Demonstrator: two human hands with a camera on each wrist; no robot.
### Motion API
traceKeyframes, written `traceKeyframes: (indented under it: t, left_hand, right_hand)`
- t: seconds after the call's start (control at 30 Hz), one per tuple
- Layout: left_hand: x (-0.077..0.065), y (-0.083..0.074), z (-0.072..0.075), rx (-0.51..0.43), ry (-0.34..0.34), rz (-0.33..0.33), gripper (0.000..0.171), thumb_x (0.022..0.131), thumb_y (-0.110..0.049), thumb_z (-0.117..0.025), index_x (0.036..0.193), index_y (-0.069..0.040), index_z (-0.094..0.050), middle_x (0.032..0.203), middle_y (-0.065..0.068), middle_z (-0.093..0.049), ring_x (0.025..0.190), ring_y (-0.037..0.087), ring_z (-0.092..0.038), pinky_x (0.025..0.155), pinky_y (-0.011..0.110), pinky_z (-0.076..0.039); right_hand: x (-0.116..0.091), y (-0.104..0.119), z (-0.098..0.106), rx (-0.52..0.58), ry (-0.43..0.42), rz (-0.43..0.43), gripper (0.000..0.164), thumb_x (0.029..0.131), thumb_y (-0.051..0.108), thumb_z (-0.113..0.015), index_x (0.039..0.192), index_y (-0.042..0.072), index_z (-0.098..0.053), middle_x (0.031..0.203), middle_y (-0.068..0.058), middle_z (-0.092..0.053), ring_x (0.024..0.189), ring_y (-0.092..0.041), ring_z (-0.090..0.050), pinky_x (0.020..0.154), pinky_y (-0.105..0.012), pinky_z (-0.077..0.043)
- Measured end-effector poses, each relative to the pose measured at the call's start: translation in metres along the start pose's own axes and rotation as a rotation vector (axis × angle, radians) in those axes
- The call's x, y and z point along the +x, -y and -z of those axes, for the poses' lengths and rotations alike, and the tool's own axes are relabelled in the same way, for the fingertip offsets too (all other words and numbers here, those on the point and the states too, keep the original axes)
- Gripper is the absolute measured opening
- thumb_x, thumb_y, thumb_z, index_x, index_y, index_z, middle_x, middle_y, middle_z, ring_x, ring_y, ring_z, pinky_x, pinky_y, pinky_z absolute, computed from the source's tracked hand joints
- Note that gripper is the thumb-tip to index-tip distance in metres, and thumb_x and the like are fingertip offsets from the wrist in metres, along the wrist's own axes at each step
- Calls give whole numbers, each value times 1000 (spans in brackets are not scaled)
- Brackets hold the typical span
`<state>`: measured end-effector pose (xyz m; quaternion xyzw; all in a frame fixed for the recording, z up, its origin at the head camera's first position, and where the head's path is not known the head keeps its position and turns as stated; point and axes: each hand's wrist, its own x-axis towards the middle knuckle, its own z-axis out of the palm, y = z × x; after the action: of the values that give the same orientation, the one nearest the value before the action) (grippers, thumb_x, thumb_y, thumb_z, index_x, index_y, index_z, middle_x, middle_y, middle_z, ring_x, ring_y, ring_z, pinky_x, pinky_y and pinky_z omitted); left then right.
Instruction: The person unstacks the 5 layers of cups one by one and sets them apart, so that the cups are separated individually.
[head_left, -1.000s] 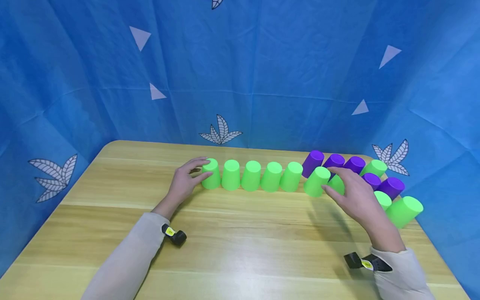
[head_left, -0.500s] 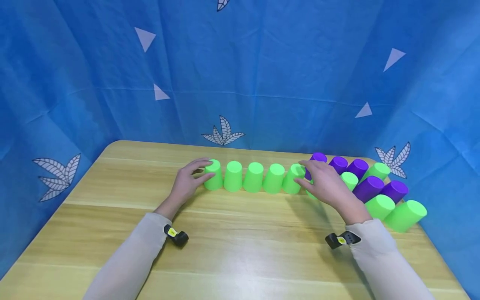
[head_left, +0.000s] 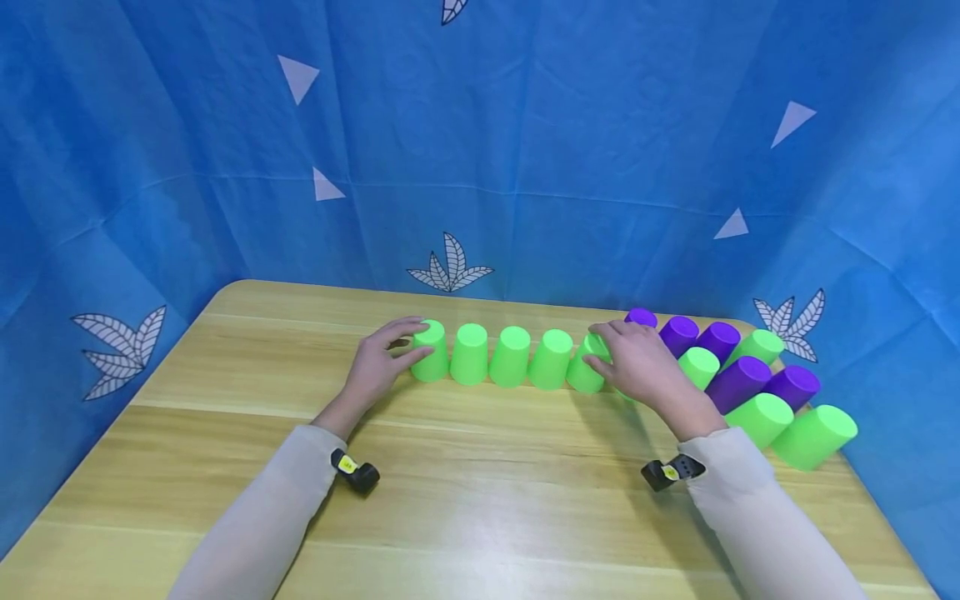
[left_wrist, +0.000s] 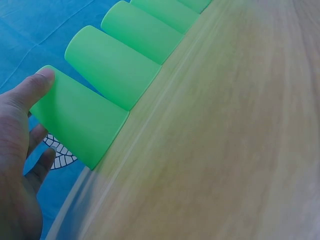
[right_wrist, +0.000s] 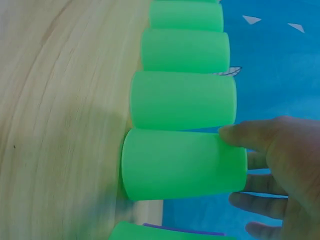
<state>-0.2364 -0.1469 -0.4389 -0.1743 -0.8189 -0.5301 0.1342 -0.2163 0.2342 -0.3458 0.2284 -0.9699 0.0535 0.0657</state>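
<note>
Upside-down green cups stand in a row on the wooden table. My left hand [head_left: 375,367] holds the leftmost green cup [head_left: 431,357] between thumb and fingers; the left wrist view shows the thumb [left_wrist: 42,80] on its upper edge. My right hand [head_left: 637,362] holds the green cup at the row's right end [head_left: 583,371], with its thumb [right_wrist: 237,134] near the cup's top and the other fingers at the far side. Between them stand more green cups [head_left: 510,358], side by side. Another green cup [right_wrist: 165,232], just right of the held one, is mostly hidden by the hand.
To the right stand several more upturned cups, purple cups [head_left: 738,383] and green cups [head_left: 813,437], grouped near the right edge of the table [head_left: 465,500]. A blue curtain [head_left: 480,150] hangs behind the table.
My right hand has moved left from a green cup near the purple ones to the cup at the row's right end. The left hand stays at the leftmost cup. The view has shifted slightly.
</note>
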Motion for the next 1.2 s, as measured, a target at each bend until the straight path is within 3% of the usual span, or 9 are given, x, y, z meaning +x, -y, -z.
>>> traceKeyframes:
  t: [0.33, 0.8, 1.1, 1.2]
  left_hand:
    - [0, -1, 1, 6, 1, 5, 40, 86, -20, -77, 123, -9, -67, 135, 7, -58, 121, 25, -56, 96, 38, -53]
    - [0, 0, -1, -10, 1, 25, 40, 86, -20, -77, 123, -9, -67, 135, 6, -58, 118, 26, -58, 96, 39, -53]
    - [0, -1, 0, -15, 2, 32, 40, 85, -20, -77, 123, -10, -67, 135, 5, -58, 120, 25, -56, 97, 39, -53]
    - [0, 0, 0, -7, 5, 30, 40, 86, -21, -77, 123, -10, -67, 135, 5, -58, 119, 25, -57, 97, 39, -53]
  right_hand:
    - [-31, 5, 8, 132, -78, -64, 49, 95, 32, -65, 130, -1, -56, 125, -22, -59, 119, -43, -51, 102, -58, -41]
    - [-78, -2, 12, 131, -190, -135, 50, 92, 31, -69, 128, -2, -57, 121, -23, -60, 113, -43, -53, 95, -60, -45]
    - [-90, -18, 19, 143, -192, -170, 52, 92, 32, -69, 129, -3, -56, 123, -27, -58, 115, -46, -50, 94, -64, -43]
    - [-95, -24, 24, 155, -175, -182, 54, 92, 35, -68, 129, -2, -56, 125, -27, -57, 109, -45, -54, 88, -63, -46]
